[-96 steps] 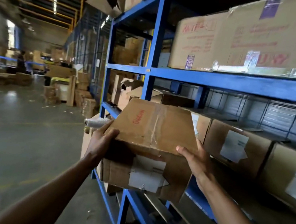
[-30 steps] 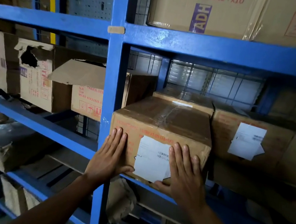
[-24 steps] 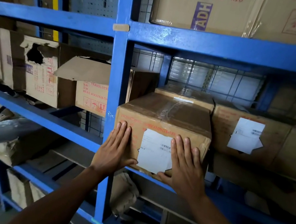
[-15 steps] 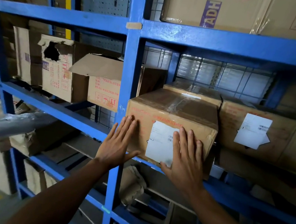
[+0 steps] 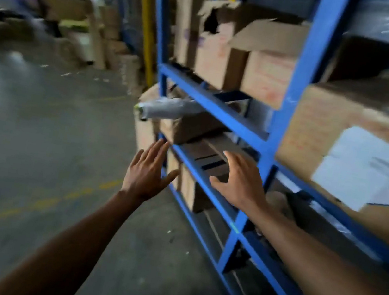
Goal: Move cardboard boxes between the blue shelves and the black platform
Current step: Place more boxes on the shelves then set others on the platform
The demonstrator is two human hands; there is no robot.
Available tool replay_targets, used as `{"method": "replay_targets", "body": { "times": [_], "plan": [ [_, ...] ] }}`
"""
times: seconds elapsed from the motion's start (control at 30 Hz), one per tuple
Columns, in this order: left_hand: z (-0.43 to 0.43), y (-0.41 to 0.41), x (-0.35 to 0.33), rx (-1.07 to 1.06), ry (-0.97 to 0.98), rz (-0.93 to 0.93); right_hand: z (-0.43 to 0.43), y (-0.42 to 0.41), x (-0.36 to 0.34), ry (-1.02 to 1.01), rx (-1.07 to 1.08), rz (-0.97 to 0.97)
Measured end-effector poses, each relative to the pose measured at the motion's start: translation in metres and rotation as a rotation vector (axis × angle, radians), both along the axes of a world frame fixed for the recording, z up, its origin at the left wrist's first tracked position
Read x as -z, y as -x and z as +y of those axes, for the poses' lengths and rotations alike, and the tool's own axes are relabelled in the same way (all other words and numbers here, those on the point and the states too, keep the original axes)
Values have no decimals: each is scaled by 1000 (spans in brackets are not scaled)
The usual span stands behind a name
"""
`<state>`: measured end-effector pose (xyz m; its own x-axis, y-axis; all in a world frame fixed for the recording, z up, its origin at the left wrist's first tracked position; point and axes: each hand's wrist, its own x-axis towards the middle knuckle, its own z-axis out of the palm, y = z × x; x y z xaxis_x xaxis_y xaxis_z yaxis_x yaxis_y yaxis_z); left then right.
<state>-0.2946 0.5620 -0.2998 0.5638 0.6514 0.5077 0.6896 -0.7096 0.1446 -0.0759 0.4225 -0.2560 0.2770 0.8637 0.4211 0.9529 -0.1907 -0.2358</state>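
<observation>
The frame is blurred by a turn to the left. A cardboard box with a white label (image 5: 355, 143) sits on the blue shelf (image 5: 221, 112) at the right, with nothing touching it. My left hand (image 5: 145, 171) hangs in the air beside the rack's left end, fingers straight and spread, holding nothing. My right hand (image 5: 240, 179) hovers in front of the lower shelf level, fingers spread, empty. Both hands are apart from the box. No black platform is in view.
A torn box (image 5: 214, 44) and an open-flapped box (image 5: 269, 62) stand on the shelf's left bay. A grey roll (image 5: 166, 109) pokes out of the rack end. Stacked cartons (image 5: 92, 31) line the far floor beside a yellow post (image 5: 146, 24). Grey concrete floor (image 5: 38, 136) spreads left.
Both hands have come off the labelled box, which stays on the shelf. The view has swung left toward the aisle, and the hands now float lower, left of the box.
</observation>
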Motion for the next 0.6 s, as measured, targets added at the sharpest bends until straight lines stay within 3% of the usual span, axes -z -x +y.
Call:
{"method": "replay_targets", "body": {
  "times": [0.27,0.43,0.6],
  "plan": [
    [-130,176,34,-694,199,-57,46,152,68,202,-636,179],
    [-269,260,51,-1047,286,-176,-14,256,92,303,-984,230],
    [-418,307,71,-1240,391,-261,-92,325,90,305,-1304,105]
  ]
}}
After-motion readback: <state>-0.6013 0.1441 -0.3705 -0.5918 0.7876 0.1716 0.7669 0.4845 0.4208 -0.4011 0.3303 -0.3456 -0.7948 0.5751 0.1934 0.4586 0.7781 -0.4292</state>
